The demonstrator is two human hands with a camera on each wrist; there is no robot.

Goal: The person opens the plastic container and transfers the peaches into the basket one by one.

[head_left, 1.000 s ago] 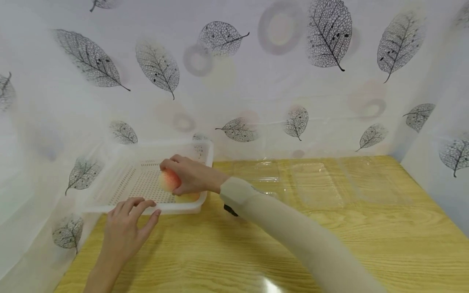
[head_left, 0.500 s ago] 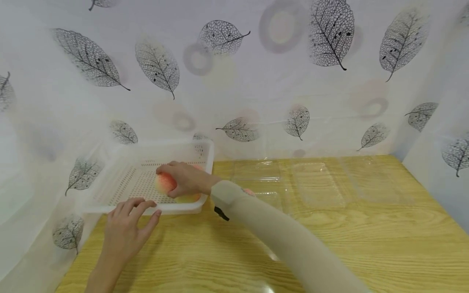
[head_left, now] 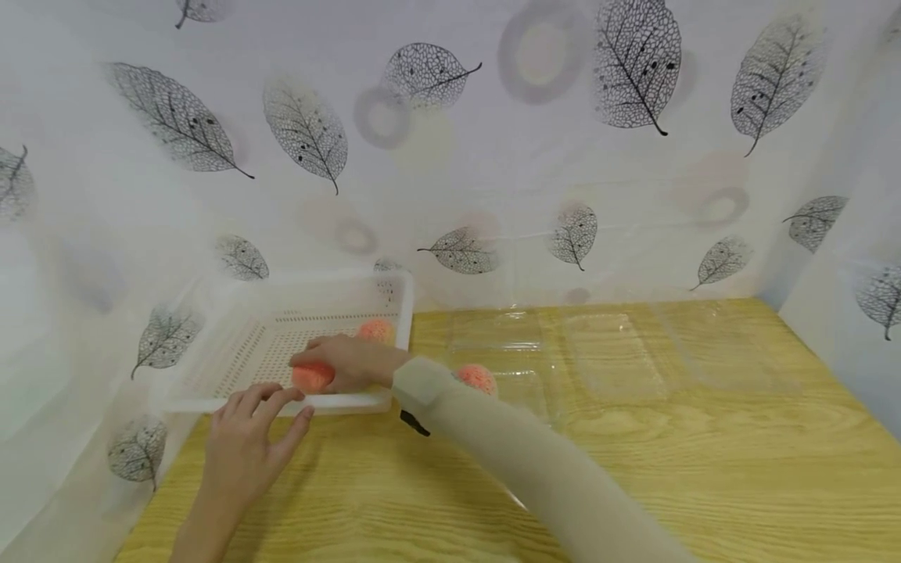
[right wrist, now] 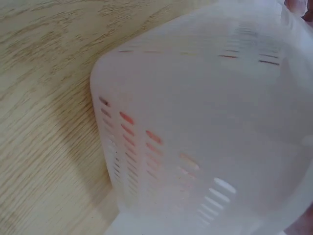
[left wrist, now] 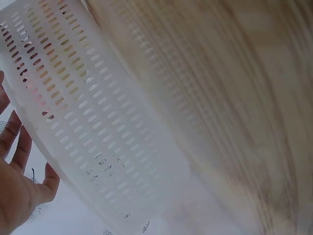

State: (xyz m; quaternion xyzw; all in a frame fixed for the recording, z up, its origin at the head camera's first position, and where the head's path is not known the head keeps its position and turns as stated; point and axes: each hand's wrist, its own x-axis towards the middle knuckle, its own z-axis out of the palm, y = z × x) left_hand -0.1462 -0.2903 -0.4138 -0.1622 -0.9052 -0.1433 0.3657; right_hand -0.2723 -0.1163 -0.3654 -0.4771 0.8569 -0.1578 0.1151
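Observation:
A red and yellow peach point(head_left: 313, 378) is near the front wall inside the white plastic basket point(head_left: 281, 406), and my right hand point(head_left: 348, 361) curls over it from above and the right. Behind that hand, another peach point(head_left: 376, 331) lies in the basket's back right part. My left hand point(head_left: 242, 442) rests at the front rim, fingers over the edge and thumb apart outside. The left wrist view has the slotted basket wall point(left wrist: 98, 112) with loosely bent fingers point(left wrist: 22, 152) beside it. Reddish colour shows through the slots of the basket point(right wrist: 195, 107) in the right wrist view.
A third peach point(head_left: 477, 378) is by a clear plastic container point(head_left: 496, 328), partly hidden by my right sleeve point(head_left: 507, 446). More clear containers point(head_left: 612, 356) stand to the right on the wood-grain table point(head_left: 704, 469). A leaf-print sheet point(head_left: 450, 172) hangs behind.
My right hand moves slightly left and toward the front rim with the peach. As the forearm shifts, the peaches behind the hand and by the clear container come into view. My left hand stays put.

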